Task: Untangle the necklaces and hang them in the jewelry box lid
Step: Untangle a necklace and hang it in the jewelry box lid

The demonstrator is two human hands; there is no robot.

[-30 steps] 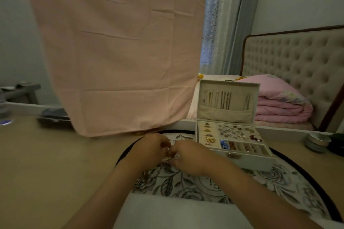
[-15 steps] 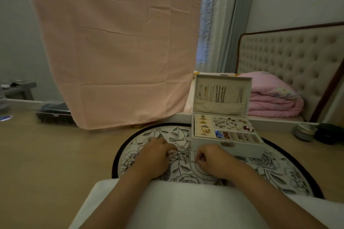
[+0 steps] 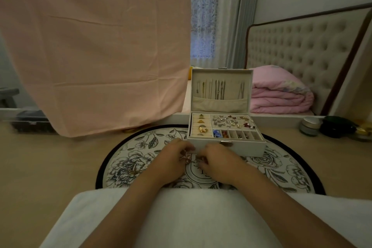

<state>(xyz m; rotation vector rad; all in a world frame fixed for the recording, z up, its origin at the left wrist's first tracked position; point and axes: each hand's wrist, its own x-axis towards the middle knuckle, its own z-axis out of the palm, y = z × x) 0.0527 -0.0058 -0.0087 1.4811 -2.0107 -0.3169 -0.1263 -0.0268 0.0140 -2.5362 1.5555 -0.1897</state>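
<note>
1. The white jewelry box [image 3: 241,148] sits on the round flowered mat [image 3: 128,159].
2. Left hand [image 3: 173,160] and right hand [image 3: 218,160] hold a thin metal necklace [image 3: 189,157] before it.
3. A folded pink quilt [image 3: 281,94] lies behind it.

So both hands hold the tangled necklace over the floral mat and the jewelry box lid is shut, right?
No: the head view shows the jewelry box lid open and upright. The left hand and right hand do hold the tangled necklace over the floral mat.

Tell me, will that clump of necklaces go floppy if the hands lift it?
Probably floppy: the necklaces bunch limply between the left hand and right hand. Likely light, since only a pinch holds them. Loose ends would probably dangle straight, like the chains hanging in the jewelry box lid.
</note>
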